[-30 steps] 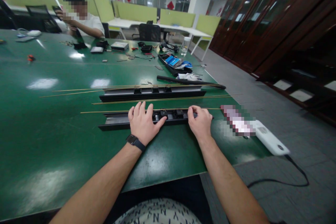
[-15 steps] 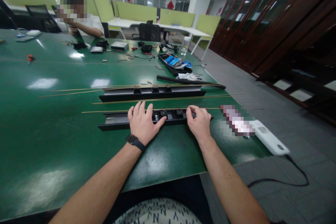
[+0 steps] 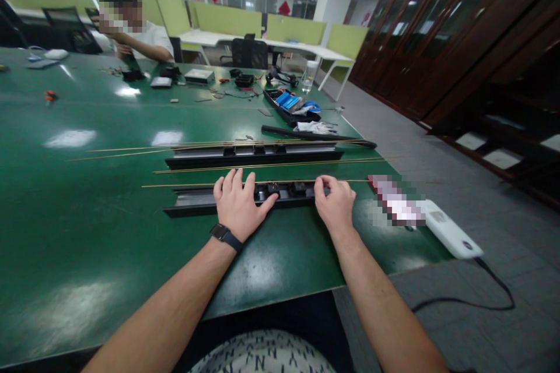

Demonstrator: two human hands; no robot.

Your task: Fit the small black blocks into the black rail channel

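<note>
A long black channel (image 3: pixel 196 210) with a silvery inside and small black blocks (image 3: pixel 299 187) set in it lies near me on the green table. Across its left half rests my left hand (image 3: pixel 238 204), fingers spread, thumb stretched out to the right by the blocks. A thin brass-coloured rod (image 3: pixel 184 186) runs along the channel's far side, passing by my left fingertips. Near the channel's right end, my right hand (image 3: pixel 335 201) is closed in a pinch on that rod, its other fingers curled.
A second black channel (image 3: pixel 249 158) lies beyond, with more thin rods (image 3: pixel 126 154) over and beside it. A phone-like object (image 3: pixel 391 201) and a white device (image 3: pixel 452 230) with a cord are at the right edge. Farther back are a tray (image 3: pixel 291 106) and a person (image 3: pixel 140 41).
My right hand has shifted slightly to the right, and the near rod's left end has slid right with it. My left hand and the channel have stayed put.
</note>
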